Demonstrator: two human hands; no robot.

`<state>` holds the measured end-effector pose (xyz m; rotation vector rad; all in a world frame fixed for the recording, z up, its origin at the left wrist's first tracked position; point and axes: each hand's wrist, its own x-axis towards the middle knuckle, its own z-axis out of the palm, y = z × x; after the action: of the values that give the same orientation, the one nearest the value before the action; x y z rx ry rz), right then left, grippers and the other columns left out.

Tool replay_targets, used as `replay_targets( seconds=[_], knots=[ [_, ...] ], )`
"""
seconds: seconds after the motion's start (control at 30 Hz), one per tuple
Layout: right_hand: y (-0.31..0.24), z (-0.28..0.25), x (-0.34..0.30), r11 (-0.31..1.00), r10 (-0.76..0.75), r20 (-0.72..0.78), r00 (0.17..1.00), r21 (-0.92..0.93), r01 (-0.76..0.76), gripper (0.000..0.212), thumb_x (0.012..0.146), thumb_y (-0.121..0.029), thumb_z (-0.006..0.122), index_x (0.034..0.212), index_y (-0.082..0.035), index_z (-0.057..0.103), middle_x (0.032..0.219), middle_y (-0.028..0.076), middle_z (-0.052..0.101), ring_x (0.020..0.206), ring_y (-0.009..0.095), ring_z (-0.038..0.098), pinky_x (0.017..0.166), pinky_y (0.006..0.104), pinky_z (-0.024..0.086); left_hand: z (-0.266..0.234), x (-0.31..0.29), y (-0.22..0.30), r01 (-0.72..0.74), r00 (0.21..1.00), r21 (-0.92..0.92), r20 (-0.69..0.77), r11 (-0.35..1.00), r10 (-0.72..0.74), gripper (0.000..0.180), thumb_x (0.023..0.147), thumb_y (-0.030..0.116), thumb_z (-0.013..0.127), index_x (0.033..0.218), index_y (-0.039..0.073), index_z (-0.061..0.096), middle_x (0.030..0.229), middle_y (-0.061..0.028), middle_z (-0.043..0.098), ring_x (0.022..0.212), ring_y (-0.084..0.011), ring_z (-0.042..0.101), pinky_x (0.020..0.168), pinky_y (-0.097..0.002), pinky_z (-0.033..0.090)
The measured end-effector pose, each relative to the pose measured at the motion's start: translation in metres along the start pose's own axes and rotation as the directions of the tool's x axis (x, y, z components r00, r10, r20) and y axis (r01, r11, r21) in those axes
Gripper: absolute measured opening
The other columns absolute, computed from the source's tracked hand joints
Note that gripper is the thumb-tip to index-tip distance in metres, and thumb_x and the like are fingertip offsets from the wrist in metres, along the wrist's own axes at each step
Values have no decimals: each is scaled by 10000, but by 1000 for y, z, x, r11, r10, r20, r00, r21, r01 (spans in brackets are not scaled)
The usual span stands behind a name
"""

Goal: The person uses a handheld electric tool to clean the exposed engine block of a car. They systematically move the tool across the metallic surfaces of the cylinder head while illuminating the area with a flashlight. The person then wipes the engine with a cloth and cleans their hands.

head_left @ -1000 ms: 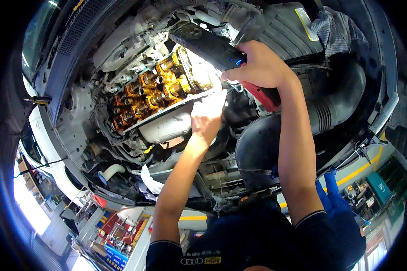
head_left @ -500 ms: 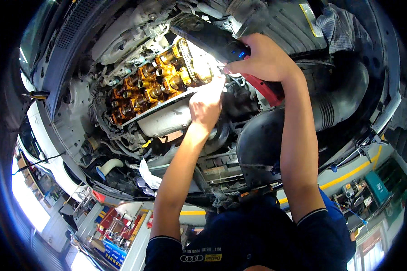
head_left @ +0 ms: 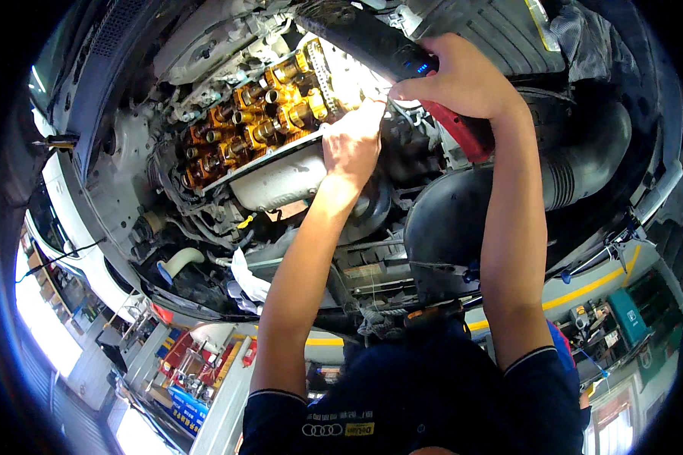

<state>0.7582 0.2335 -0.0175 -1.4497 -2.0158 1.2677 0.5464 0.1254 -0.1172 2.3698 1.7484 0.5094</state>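
Note:
An engine's opened top (head_left: 247, 135) shows golden, oil-coated camshafts, with a timing chain (head_left: 322, 74) at its right end. My left hand (head_left: 354, 145) is curled at that end, beside the chain. Strong glare washes out its fingertips, so whatever they pinch cannot be made out. In my right hand (head_left: 474, 80) is a black-and-red work light (head_left: 360, 38) with small blue indicator lights, gripped around its body. Its bright beam falls on the chain end and my left fingers. Just below the camshafts lies a pale metal cover (head_left: 277, 180), near my left wrist.
A thick black air duct (head_left: 444, 227) curves below my right forearm. Hoses and a white cloth (head_left: 247, 277) lie along the front of the engine bay. Beyond the car's front edge stand a cluttered red workbench (head_left: 193, 360) and a green case (head_left: 627, 315).
The view has shifted slightly, so the engine sits a little higher in it. Both hands stay at the chain end, and the work light is still in my right hand.

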Motion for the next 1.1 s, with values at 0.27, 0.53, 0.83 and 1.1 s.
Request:
replay_targets(
  seconds=[0.27, 0.53, 0.83, 1.1],
  knots=[
    [1, 1, 4, 999, 32, 71, 997, -10, -31, 633, 692, -466, 848, 1037, 56, 754, 893, 254, 744, 843, 361, 736, 802, 430, 561, 1, 2, -12, 42, 999, -79, 11, 996, -42, 310, 888, 27, 646, 1173, 132, 710, 1026, -91, 756, 858, -275, 746, 742, -385, 598],
    [-24, 1, 1, 998, 59, 60, 996, -19, -58, 510, 755, -341, 916, 1010, 65, 742, 861, 221, 747, 824, 281, 726, 774, 413, 515, 9, -6, -9, 24, 999, 52, 31, 998, -25, 321, 887, 66, 655, 1188, 145, 733, 993, -63, 755, 859, -244, 755, 740, -391, 610],
    [-27, 2, 2, 979, 178, 67, 982, -113, -169, 504, 745, -358, 901, 1010, 46, 757, 849, 183, 751, 809, 245, 713, 779, 403, 528, 11, -10, -12, -17, 996, 25, -86, 1000, 19, 141, 889, 85, 635, 993, 63, 728, 884, -100, 708, 825, -234, 731, 672, -369, 595],
    [-42, 9, 3, 975, 141, 130, 981, -193, -115, 448, 729, -309, 924, 987, 24, 771, 807, 150, 749, 745, 220, 713, 729, 397, 534, 20, -7, -16, -59, 965, 10, -254, 998, 60, 216, 845, 110, 661, 1035, 64, 753, 928, -77, 743, 818, -212, 725, 638, -355, 578]
  ],
)
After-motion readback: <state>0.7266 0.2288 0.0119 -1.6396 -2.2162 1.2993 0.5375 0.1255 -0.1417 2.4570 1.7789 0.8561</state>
